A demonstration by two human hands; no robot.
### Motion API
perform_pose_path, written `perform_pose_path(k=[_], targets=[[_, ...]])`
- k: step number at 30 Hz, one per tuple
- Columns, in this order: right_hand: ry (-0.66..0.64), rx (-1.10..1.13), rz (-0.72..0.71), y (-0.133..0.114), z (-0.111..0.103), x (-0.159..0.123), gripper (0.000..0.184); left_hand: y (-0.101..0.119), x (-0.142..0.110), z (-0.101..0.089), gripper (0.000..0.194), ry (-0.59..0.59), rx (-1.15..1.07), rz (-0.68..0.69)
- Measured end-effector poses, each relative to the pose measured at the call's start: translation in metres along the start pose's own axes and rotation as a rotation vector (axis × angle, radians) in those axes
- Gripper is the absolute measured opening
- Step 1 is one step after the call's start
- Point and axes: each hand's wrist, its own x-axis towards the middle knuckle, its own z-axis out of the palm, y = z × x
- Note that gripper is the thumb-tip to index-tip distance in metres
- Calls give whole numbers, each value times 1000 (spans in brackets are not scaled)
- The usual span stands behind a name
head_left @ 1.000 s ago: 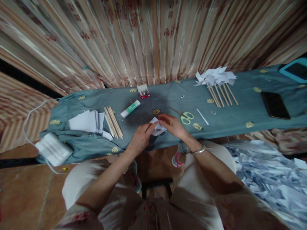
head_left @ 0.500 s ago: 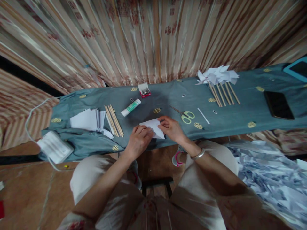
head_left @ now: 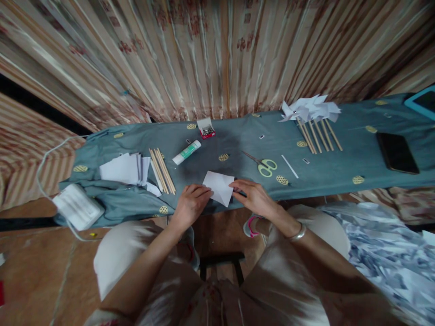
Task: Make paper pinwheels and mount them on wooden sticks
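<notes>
A small white sheet of paper (head_left: 220, 186) is held by its two sides near the front edge of the cloth-covered table (head_left: 234, 136). My left hand (head_left: 193, 201) pinches its left edge between thumb and fingers. On the right edge, the thumb and fingers of my right hand (head_left: 253, 195) are closed on the same sheet. Beyond the paper to the right lie scissors (head_left: 265, 165) with pale green handles. A glue stick (head_left: 186, 152) rests to the upper left, and a small red box of metal pins (head_left: 206, 130) stands open behind it.
Wooden sticks (head_left: 162, 171) and stacked cut paper (head_left: 120, 170) lie at left, near a white power strip (head_left: 79, 207). Paper pinwheels on sticks (head_left: 311, 109), a thin white strip (head_left: 289, 166) and a dark phone (head_left: 397, 152) lie at right. Heaped paper (head_left: 390, 258) sits below the table, right.
Both hands have moved apart to opposite edges of the paper, which now shows more of its face and has turned. My right hand has shifted right and toward me.
</notes>
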Motion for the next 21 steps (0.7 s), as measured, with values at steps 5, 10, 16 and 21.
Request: perform_pose_path(k=[5, 10, 16, 21], targets=[[93, -160, -142, -4, -4, 2, 18, 2, -7, 3, 23, 5, -66, -29], [-9, -33, -154, 0, -3, 12, 21, 1, -7, 3, 22, -2, -157, -71], [-77, 132, 0, 5, 2, 22, 16, 2, -8, 2, 23, 20, -265, -209], [-75, 183, 95, 0, 5, 25, 12, 3, -8, 3, 26, -12, -278, -317]])
